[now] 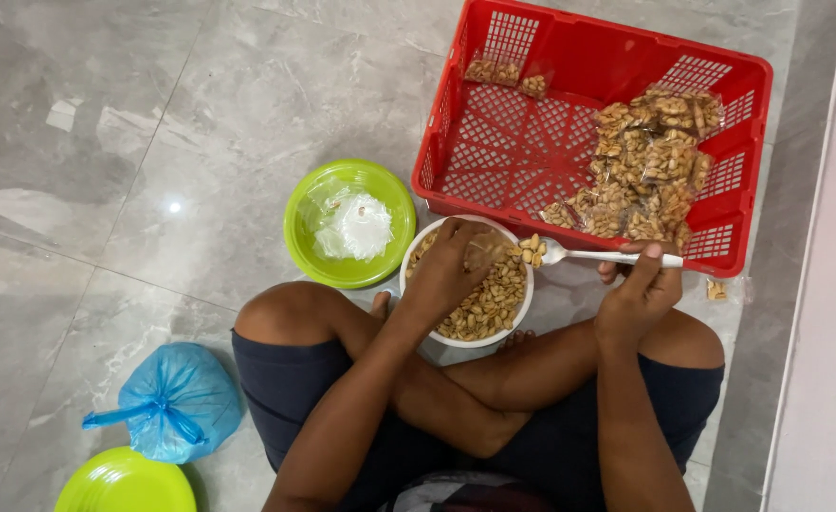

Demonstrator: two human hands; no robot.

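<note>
At frame centre, the left hand (446,270) pinches a small clear plastic bag (484,251) open over the white bowl of peanuts (479,308); the right hand (641,284) grips a loaded metal spoon (579,254). Many filled packets (645,171) already lie in the red plastic basket (532,133), upper right; the bowl remains mostly full.

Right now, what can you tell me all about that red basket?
The red basket is plastic, rectangular, with lattice walls and a grid floor. It sits flat on the grey floor, tilted in the picture, just behind the white bowl. Small clear bags of peanuts pile at its right side; a few lie at the back. No hand touches it.
</note>
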